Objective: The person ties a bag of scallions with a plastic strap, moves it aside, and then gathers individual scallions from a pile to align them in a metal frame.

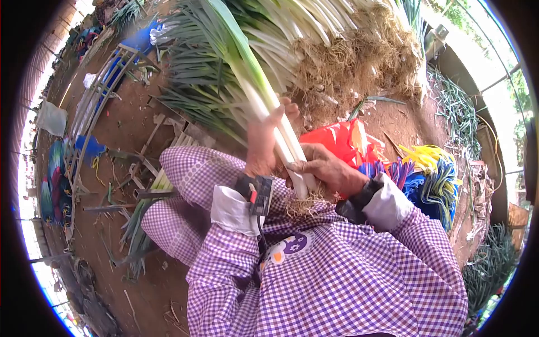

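Two or more leeks [260, 95] lie across my lap, their green leaves pointing up and away and their roots [303, 206] near my waist. Around the white stems, about midway, my left hand [268, 137] is wrapped, slightly blurred. Lower down, close to the roots, my right hand [327, 170] grips the same stems with thumb on top. Beyond both hands is a large pile of leeks [272, 48] with its tangled roots [359, 67] facing right.
A red plastic bag [342, 140] lies right of my hands, beside blue, purple and yellow ties [429, 180]. Cut green leaves [455, 106] line the right edge. Metal bars [98, 106] stand at left, and a metal frame piece [154, 194] is by my knee.
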